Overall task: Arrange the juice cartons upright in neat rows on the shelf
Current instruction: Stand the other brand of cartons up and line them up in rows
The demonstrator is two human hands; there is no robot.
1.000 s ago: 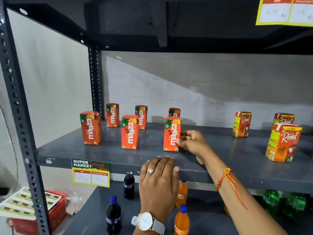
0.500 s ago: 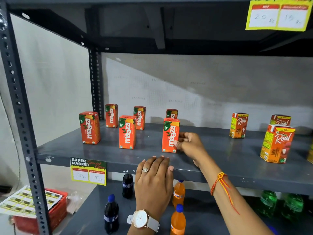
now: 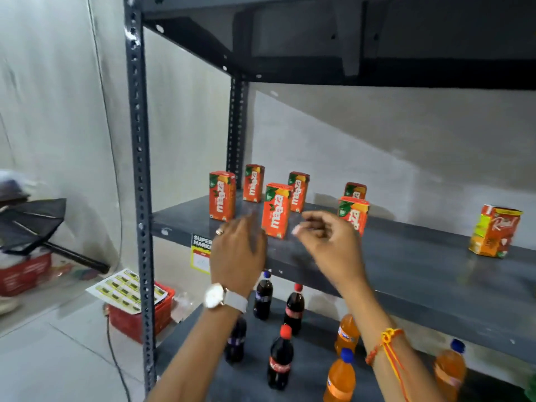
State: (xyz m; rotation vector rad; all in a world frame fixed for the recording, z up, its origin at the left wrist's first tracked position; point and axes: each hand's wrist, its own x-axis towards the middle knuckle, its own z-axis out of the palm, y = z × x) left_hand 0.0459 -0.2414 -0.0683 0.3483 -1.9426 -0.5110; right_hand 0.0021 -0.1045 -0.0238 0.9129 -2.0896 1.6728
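Several orange Maaza cartons stand upright on the grey shelf [image 3: 420, 274]: a front row with one at the left [image 3: 222, 195], one in the middle [image 3: 277, 210] and one at the right [image 3: 354, 213], and a back row behind them [image 3: 253, 183]. A Real carton [image 3: 494, 231] stands far right. My left hand [image 3: 239, 250], blurred, is raised in front of the shelf edge just left of the middle front carton, fingers apart, holding nothing. My right hand [image 3: 327, 245] hovers between the middle and right front cartons, fingers loosely curled, touching neither.
Cola bottles [image 3: 280, 358] and orange soda bottles [image 3: 340, 378] stand on the lower shelf under my arms. A perforated steel upright [image 3: 139, 169] frames the shelf's left side. A red basket [image 3: 145, 311] with label sheets sits on the floor; a yellow price tag [image 3: 200, 250] hangs on the shelf edge.
My right hand has let go of the right front Maaza carton and pulled left. My left hand has lifted off the shelf edge. The view has swung left.
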